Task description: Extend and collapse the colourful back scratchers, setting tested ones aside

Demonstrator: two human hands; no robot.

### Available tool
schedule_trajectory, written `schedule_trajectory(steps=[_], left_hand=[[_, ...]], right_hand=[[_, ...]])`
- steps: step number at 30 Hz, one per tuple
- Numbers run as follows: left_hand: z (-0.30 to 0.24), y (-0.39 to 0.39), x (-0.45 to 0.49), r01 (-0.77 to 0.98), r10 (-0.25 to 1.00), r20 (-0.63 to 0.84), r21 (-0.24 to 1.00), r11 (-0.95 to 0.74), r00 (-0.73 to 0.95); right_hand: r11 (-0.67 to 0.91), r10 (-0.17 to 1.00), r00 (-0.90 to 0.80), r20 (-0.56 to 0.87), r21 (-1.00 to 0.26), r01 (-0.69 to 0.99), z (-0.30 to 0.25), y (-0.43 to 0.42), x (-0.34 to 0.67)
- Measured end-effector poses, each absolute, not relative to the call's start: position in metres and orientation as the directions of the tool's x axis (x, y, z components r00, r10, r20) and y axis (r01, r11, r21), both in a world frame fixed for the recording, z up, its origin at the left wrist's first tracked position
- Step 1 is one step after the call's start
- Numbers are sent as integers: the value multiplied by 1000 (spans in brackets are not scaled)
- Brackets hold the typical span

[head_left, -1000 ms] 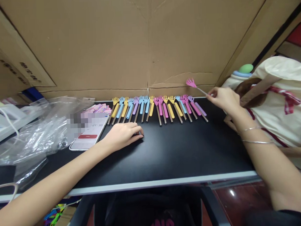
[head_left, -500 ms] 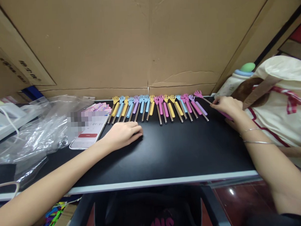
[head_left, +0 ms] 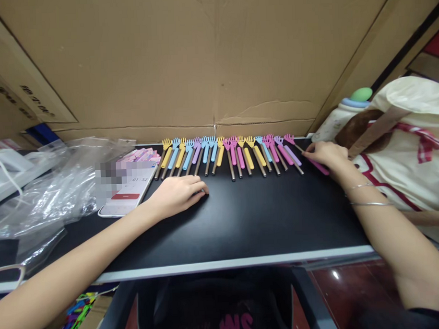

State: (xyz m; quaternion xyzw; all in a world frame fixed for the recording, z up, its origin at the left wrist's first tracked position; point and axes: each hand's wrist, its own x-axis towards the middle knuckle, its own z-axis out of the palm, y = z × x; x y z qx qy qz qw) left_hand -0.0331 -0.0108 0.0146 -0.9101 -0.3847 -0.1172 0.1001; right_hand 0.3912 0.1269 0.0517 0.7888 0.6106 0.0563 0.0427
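Note:
A long row of back scratchers (head_left: 248, 158) with small claw-shaped heads, metal rods and yellow, blue, purple or pink grips lies along the back of the black table. At the row's right end my right hand (head_left: 327, 153) is closed on a pink back scratcher (head_left: 289, 139), its claw pointing left toward the row and its pink grip showing under my fingers. My left hand (head_left: 180, 193) rests palm down on the table just in front of the row's left part, fingers loosely bent and holding nothing visible.
A phone (head_left: 127, 202) and a clear plastic bag (head_left: 72, 174) lie left, with pink packets (head_left: 142, 156) behind. Cardboard (head_left: 216, 64) walls the back. At right stand a bottle (head_left: 335, 117) and a cream bag (head_left: 402, 143). A box of colourful items (head_left: 80, 311) sits below.
My right hand has brought the pink back scratcher slightly left and down, closer to the row's end. My left hand stays in place. The view has shifted slightly.

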Motion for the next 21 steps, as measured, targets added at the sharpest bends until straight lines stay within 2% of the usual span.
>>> schedule_trajectory(steps=[14, 21], left_hand=[[14, -12, -34, 701, 650, 300, -100, -706, 698], [13, -11, -35, 705, 658, 284, -106, -701, 697]], right_hand=[[-212, 976, 203, 79, 126, 969, 45, 127, 394], [-115, 976, 95, 196, 96, 989, 47, 123, 390]])
